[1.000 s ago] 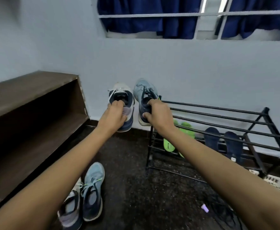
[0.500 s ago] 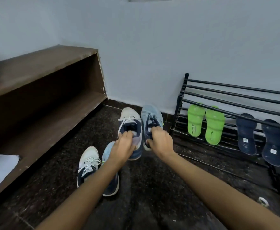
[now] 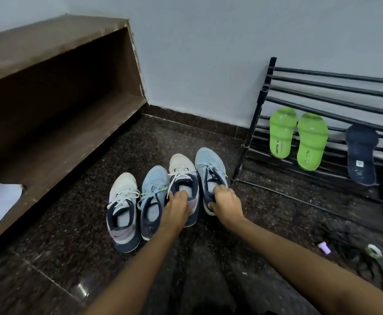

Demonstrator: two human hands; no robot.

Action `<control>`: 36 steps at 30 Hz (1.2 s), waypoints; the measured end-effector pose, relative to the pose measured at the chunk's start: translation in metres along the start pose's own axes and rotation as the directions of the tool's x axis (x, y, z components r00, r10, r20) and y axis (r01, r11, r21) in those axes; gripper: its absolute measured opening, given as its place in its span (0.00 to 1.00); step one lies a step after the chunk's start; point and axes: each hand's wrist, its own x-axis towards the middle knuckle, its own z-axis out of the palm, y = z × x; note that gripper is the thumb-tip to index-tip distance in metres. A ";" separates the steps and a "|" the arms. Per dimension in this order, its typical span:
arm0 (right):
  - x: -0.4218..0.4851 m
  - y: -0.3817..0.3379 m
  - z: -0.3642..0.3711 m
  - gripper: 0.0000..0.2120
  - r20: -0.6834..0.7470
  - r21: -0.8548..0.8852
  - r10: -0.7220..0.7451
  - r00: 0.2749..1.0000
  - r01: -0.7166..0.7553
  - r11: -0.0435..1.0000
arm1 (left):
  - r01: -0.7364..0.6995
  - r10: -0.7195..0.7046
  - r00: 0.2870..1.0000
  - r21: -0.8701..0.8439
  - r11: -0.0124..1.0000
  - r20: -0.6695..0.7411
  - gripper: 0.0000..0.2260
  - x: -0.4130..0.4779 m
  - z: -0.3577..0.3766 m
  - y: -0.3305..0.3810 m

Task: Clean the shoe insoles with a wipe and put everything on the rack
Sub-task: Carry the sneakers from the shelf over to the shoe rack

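Left hand [image 3: 176,208] hooks curled fingers into the padded navy collar of a white mesh sneaker [image 3: 182,169]. Right hand [image 3: 226,205] grips the heel of a light blue knit sneaker [image 3: 208,164], fingers inside the opening. Both shoes are laced and toes point to the wall. They sit low at the floor [image 3: 72,223], just left of the rack's front left foot; sole contact unclear. Touching on their left stand a second blue sneaker [image 3: 154,189] and a second white sneaker [image 3: 122,212], making a row of four. The rack [image 3: 260,105] is black metal tubing. At the left end of its lower rails lean two ribbed lime-green insoles [image 3: 282,133], with dark navy insoles [image 3: 360,155] further right. Floor is glossy dark speckled stone; wall [image 3: 208,53] is matte pale blue-grey. A brown wooden shelf unit [image 3: 49,53] fills the left corner. Black cable [image 3: 349,246], a tape roll [image 3: 375,251] and a small lilac item [image 3: 324,247] lie near the rack's front edge. A second ago both held shoes were up in the air by the wall; now they are lowered beside the other pair.
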 end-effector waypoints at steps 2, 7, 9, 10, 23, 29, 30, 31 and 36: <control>0.000 0.002 0.011 0.13 0.033 0.018 0.007 0.999 -0.008 1.000 | 0.008 -0.009 0.999 0.022 1.000 0.039 0.09 -0.001 0.013 -0.005; 0.004 0.006 0.025 0.14 0.157 0.046 0.009 0.988 -0.016 0.999 | 0.042 -0.049 0.992 0.060 0.997 0.114 0.09 -0.008 0.033 -0.014; 0.003 0.007 0.027 0.12 0.243 0.011 -0.027 0.970 0.025 1.000 | 0.070 -0.077 0.989 0.062 0.996 0.127 0.08 -0.010 0.034 -0.016; 0.002 0.006 0.026 0.09 0.291 -0.002 -0.055 0.955 0.058 0.998 | 0.079 -0.087 0.986 0.061 0.995 0.140 0.08 -0.011 0.033 -0.016; -0.022 0.017 -0.030 0.08 0.048 0.244 0.104 0.993 -0.113 0.963 | 0.007 -0.003 0.998 -0.058 0.998 0.067 0.13 -0.021 -0.020 0.051; -0.028 0.077 -0.076 0.12 -0.016 0.655 0.529 0.849 -0.391 0.647 | -0.066 0.069 0.998 -0.329 0.942 -0.003 0.10 -0.009 -0.035 0.112; -0.028 0.087 -0.083 0.12 -0.011 0.692 0.572 0.820 -0.407 0.596 | -0.085 0.087 0.996 -0.353 0.932 -0.012 0.11 -0.006 -0.036 0.121; -0.028 0.098 -0.091 0.13 -0.009 0.725 0.611 0.791 -0.415 0.549 | -0.110 0.110 0.994 -0.363 0.925 -0.021 0.11 -0.002 -0.037 0.130; -0.018 0.152 -0.113 0.20 0.114 0.842 0.739 0.664 -0.460 0.283 | -0.175 0.174 0.984 -0.397 0.901 -0.038 0.13 0.026 -0.035 0.172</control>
